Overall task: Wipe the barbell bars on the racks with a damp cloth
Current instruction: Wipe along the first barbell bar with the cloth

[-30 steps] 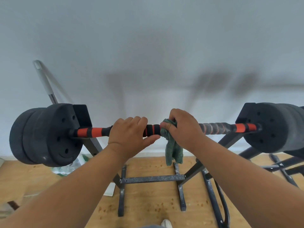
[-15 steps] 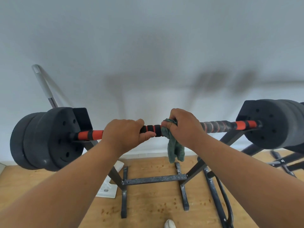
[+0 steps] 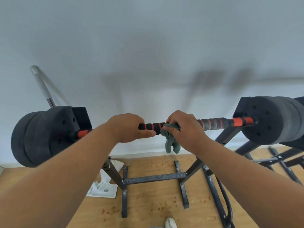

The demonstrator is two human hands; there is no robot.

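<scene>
The barbell bar (image 3: 152, 126) lies across the dark rack (image 3: 153, 178), its black-and-orange foam showing only between the hands, and the right weight plates (image 3: 278, 120) run off the frame edge. The left hand (image 3: 130, 128) has its grip closed around the bar, hiding that stretch. The right hand (image 3: 185, 129) grips the green cloth (image 3: 171, 142) against the bar, the cloth's tail hanging below; the wrapped part sits under the fingers and cannot be made out.
</scene>
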